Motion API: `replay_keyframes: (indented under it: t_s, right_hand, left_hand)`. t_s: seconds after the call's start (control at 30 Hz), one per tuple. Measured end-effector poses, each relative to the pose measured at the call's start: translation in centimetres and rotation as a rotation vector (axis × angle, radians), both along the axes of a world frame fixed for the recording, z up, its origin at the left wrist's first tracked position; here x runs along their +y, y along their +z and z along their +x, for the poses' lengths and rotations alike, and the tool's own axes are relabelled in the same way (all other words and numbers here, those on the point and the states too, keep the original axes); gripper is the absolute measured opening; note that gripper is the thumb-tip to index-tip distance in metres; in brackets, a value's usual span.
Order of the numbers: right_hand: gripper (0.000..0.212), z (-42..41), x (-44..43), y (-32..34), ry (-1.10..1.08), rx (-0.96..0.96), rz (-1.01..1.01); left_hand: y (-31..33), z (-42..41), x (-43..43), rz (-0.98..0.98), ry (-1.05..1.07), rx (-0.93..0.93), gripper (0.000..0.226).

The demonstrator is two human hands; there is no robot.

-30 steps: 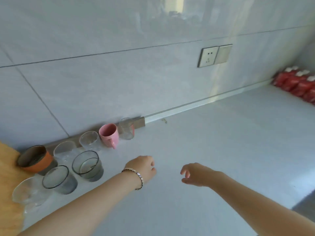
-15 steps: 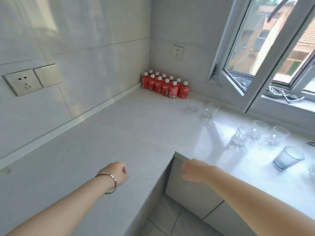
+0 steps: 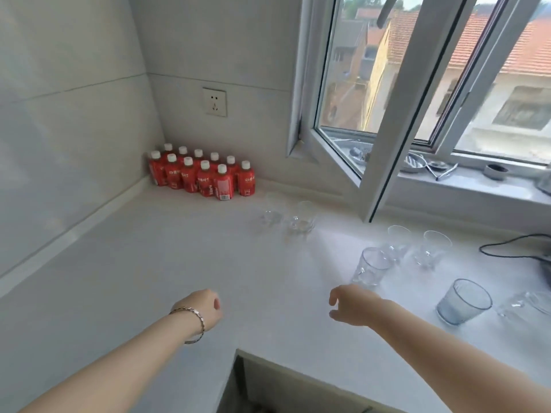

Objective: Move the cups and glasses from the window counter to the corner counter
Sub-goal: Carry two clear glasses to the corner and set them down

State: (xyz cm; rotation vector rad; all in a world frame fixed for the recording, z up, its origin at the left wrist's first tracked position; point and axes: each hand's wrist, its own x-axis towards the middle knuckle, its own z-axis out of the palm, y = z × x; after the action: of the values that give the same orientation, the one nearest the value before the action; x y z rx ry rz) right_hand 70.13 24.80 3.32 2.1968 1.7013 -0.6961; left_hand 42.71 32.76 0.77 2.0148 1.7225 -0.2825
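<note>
Both hands now reach further over the pale grey stone counter [image 3: 149, 263] than half a second ago, and the view has swung toward the window. Nearest, the left hand [image 3: 202, 308] with its silver bracelet [image 3: 195, 318] hovers loosely curled and empty; the right hand [image 3: 351, 305] hangs with fingers slack, parted and empty, its grip on nothing. Just ahead and slightly right of that right hand stands an upright clear ribbed glass [image 3: 371, 266], mouth up, so the right hand is plainly the nearer and probably takes it next. To the right sits a blue-tinted tumbler [image 3: 462, 301], with another clear glass [image 3: 524, 305] beyond it at the edge. Further back stand two tall clear glasses [image 3: 417, 245], then two low clear glasses [image 3: 287, 217] toward the corner, where red bottles with white caps [image 3: 202, 175] cluster beneath a white wall socket [image 3: 214, 101]. Behind, an open white window sash [image 3: 399, 120] leans inward.
</note>
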Motion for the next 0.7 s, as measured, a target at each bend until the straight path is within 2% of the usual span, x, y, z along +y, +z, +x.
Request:
replay_keyframes:
  t_s: [0.13, 0.2, 0.37, 0.5, 0.6, 0.7]
  right_hand:
    - [0.042, 2.4, 7.9, -1.2, -0.121, 0.022, -0.008]
    - [0.045, 2.9, 11.9, -1.5, -0.160, 0.014, 0.016]
    - [0.049, 3.3, 21.6, -1.9, -0.324, 0.008, 0.216]
    - [0.076, 4.1, 28.2, -3.5, -0.504, 0.096, 0.263]
    - [0.102, 4.9, 30.9, -5.4, -0.564, 0.127, 0.227]
    - [0.098, 5.3, 31.3, -6.6, -0.570, 0.123, 0.232]
  left_hand:
    - [-1.2, 3.0, 8.6, -0.052, -0.015, -0.024, 0.010]
    - [-1.5, 4.1, 12.2, -0.062, -0.023, -0.034, 0.013]
    - [-3.0, 5.1, 19.0, -0.093, 0.002, -0.042, 0.023]
    - [-4.2, 5.1, 21.7, -0.103, -0.003, -0.030, 0.024]
    - [-4.6, 5.1, 22.7, -0.103, 0.005, -0.017, 0.011]
    - [-4.9, 5.4, 23.3, -0.121, 0.021, -0.015, 0.009]
